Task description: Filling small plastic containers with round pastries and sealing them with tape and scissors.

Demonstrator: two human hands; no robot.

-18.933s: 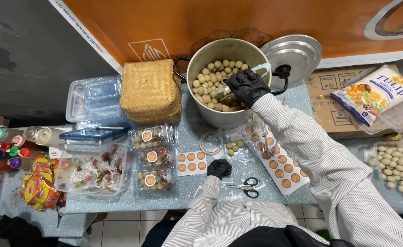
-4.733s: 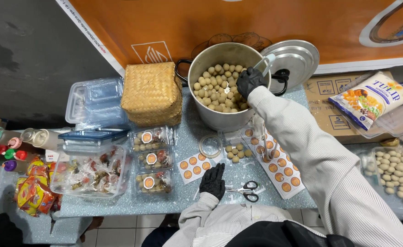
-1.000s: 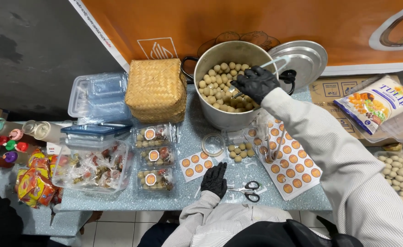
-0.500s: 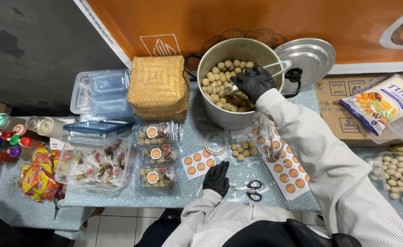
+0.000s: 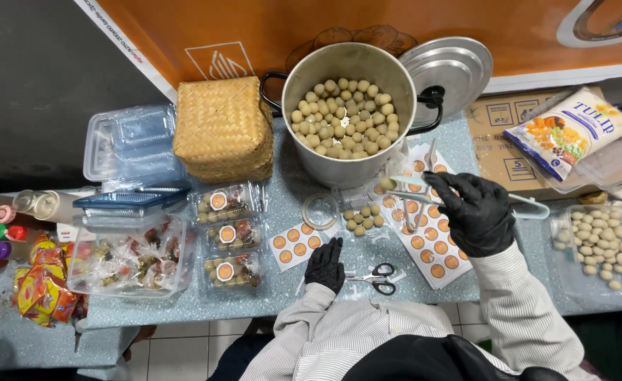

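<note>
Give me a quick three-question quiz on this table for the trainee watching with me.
1. True or false: the right hand holds tongs with one pale ball gripped at the tip.
2. Where does the left hand rest?
A. on the woven basket
B. on the table, beside the scissors
C. inside the pot
3. Fill in: the small clear container in front of the pot holds a few pale ____.

Key
1. True.
2. B. The gloved hand lies flat near the front edge, between the sticker sheet and the scissors.
3. Balls, like those filling the pot.
</note>
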